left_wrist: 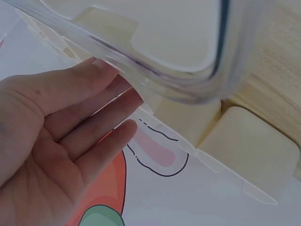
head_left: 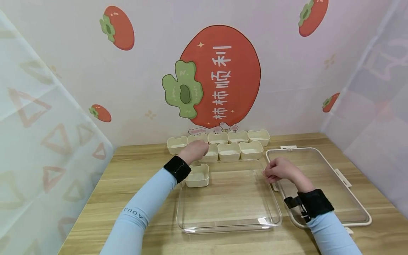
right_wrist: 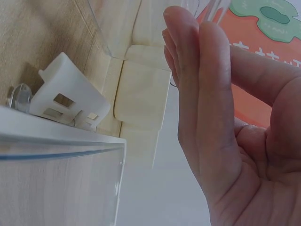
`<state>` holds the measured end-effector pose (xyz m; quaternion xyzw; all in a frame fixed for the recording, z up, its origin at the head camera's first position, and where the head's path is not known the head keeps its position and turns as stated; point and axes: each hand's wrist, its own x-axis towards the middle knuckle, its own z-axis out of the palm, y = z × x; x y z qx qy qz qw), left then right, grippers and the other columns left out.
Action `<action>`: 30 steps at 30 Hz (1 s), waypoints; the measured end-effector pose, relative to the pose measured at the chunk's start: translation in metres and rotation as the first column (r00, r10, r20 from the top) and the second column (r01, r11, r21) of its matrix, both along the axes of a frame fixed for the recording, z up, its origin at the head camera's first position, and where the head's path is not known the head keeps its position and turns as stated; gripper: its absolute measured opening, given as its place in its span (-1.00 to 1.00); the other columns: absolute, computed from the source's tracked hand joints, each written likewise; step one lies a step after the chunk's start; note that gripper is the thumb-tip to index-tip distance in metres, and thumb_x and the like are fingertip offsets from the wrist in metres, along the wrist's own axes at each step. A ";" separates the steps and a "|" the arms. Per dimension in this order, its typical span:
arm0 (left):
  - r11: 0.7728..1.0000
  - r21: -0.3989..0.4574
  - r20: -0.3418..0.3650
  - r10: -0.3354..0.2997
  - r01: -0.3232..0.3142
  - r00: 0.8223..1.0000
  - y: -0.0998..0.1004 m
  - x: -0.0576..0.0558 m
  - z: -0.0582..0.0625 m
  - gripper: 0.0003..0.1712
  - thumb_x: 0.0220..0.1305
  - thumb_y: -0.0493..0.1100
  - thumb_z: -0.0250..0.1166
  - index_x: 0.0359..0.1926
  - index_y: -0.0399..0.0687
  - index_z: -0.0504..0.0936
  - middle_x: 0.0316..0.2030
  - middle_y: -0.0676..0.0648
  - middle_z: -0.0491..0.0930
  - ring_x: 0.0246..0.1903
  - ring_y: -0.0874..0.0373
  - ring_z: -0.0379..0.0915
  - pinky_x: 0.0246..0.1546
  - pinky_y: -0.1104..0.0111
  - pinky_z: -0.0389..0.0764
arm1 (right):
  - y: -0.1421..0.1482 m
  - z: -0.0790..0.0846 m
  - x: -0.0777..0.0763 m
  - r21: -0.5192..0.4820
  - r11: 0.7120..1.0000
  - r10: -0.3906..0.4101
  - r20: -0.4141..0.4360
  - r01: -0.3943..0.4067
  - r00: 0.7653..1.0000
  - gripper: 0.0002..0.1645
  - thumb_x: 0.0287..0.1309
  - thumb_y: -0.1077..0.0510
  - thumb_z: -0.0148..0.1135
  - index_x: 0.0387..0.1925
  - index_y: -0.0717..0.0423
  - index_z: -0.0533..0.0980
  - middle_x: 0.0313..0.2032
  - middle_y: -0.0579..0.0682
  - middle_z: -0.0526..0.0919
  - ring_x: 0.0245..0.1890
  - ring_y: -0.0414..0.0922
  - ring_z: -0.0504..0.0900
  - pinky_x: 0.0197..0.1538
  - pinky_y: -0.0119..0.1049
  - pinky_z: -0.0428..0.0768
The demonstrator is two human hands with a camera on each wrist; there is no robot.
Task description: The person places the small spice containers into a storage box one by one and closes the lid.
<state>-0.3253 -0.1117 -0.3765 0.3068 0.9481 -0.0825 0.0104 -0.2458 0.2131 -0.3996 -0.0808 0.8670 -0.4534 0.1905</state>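
Observation:
My left hand point(head_left: 195, 150) reaches over the front row of small cream bins point(head_left: 229, 151). Its thumb and fingers point(left_wrist: 101, 77) pinch the edge of a cream bin, partly hidden behind the clear box's corner in the left wrist view. The shallow clear plastic box point(head_left: 229, 226) lies in front of the rows, with one cream bin point(head_left: 197, 182) in its far left corner. At the box's right side, my right hand point(head_left: 282, 169) pinches the clear rim point(right_wrist: 217, 10) between thumb and fingertips.
A clear lid with a white frame point(head_left: 338, 193) lies on the wooden table point(head_left: 127, 191) to the right, a white clip point(right_wrist: 70, 96) raised on its edge. Behind the back row of bins stands a backdrop point(head_left: 143, 71) printed with persimmons.

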 end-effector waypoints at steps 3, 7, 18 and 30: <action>1.000 0.001 -0.023 -0.008 0.008 1.000 0.000 -0.001 -0.001 -0.59 0.11 -0.50 0.14 -0.74 -0.02 0.38 -0.68 0.06 0.34 -0.59 0.19 0.20 -0.56 0.39 0.29 | 0.000 0.000 0.000 0.004 1.000 0.002 -0.002 -0.002 1.000 -0.74 0.17 0.27 0.17 -0.32 0.51 0.54 -0.57 -0.01 0.65 -0.56 -0.21 0.65 -0.40 -0.29 0.66; 1.000 -0.001 -0.046 -0.004 0.004 0.999 0.001 0.000 -0.001 -0.66 0.21 -0.44 0.14 -0.67 -0.07 0.51 -0.63 0.01 0.47 -0.57 0.18 0.28 -0.53 0.35 0.39 | 0.000 0.000 -0.001 0.003 1.000 0.003 -0.003 -0.003 1.000 -0.74 0.17 0.27 0.17 -0.33 0.51 0.54 -0.57 0.00 0.65 -0.56 -0.21 0.65 -0.40 -0.29 0.66; 0.999 -0.035 -0.055 0.021 -0.023 0.998 0.007 0.007 0.005 -0.76 0.25 -0.44 0.08 -0.36 -0.13 0.65 -0.43 -0.09 0.61 -0.45 0.10 0.47 -0.39 0.27 0.56 | 0.000 0.000 -0.001 0.008 1.000 0.002 -0.005 -0.002 1.000 -0.75 0.17 0.27 0.17 -0.34 0.49 0.55 -0.57 0.01 0.66 -0.56 -0.20 0.66 -0.39 -0.28 0.67; 1.000 -0.019 -0.131 0.002 -0.004 0.991 0.005 0.017 0.015 -0.78 0.24 -0.42 0.09 -0.34 -0.14 0.66 -0.38 -0.11 0.63 -0.38 0.05 0.56 -0.41 0.26 0.59 | 0.000 0.001 0.000 0.007 1.000 0.005 -0.002 -0.005 1.000 -0.73 0.17 0.27 0.17 -0.31 0.52 0.53 -0.57 -0.02 0.65 -0.56 -0.22 0.65 -0.38 -0.28 0.67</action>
